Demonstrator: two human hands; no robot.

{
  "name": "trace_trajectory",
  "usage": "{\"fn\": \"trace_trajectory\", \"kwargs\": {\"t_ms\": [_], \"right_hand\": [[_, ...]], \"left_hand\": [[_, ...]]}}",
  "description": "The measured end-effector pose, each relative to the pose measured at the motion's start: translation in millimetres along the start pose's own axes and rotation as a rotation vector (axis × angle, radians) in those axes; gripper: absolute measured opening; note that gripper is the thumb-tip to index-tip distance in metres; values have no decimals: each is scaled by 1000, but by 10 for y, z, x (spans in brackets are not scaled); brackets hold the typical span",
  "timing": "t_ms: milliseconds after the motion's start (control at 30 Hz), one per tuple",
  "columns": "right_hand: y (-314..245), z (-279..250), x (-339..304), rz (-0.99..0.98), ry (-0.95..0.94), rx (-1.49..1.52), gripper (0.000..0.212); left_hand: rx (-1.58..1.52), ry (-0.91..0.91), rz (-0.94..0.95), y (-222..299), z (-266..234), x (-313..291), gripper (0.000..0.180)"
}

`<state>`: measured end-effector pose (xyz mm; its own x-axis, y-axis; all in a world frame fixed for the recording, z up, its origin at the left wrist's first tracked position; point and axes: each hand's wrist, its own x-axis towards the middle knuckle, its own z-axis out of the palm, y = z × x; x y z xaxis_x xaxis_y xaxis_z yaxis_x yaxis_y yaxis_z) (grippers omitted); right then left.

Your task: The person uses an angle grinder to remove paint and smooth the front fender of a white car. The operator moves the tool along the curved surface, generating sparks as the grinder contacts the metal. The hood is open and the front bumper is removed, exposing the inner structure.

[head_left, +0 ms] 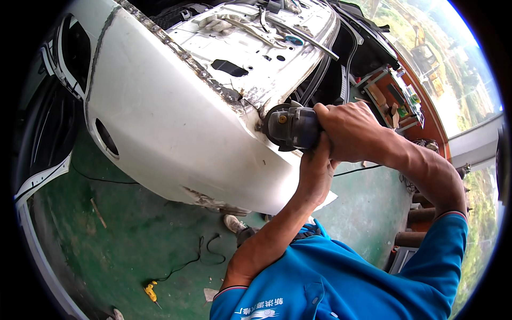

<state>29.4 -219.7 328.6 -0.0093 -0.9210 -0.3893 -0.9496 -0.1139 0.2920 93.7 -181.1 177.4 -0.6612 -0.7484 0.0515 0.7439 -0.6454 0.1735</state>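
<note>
A dark angle grinder [298, 128] is in both my hands, its head against the seam edge of a white car body panel [176, 112]. My right hand [349, 128] wraps over the grinder's rear body. Just below it, my left hand [317, 165] is closed around the grinder's underside. The grinder's guard and body hide most of the disc and the spot it meets. Along the panel's upper edge runs a rough, rusty strip of bare metal [184, 53], reaching down to the grinder.
On the white sheet metal [256, 77] beyond lie a glove [216, 24], clamps and a long metal bar [306, 36]. A yellow power drill [151, 291] with a cord rests on the green floor [106, 250]. A cluttered workbench [397, 96] stands at the right, near gas cylinders [418, 215].
</note>
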Motion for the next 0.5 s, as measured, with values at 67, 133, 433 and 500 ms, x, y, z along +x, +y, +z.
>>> {"fn": "trace_trajectory", "kwargs": {"t_ms": [67,133,433,500], "right_hand": [[38,67,-5,-4,24,12,50],[60,100,-16,-38,79,27,49],[143,184,41,-107,109,54,45],[162,182,44,-121,123,54,44]], "left_hand": [[6,9,6,0,16,-4,63],[18,14,12,-16,21,3,63],[59,69,54,-72,-8,16,66],[59,64,61,-89,-17,33,66]]}}
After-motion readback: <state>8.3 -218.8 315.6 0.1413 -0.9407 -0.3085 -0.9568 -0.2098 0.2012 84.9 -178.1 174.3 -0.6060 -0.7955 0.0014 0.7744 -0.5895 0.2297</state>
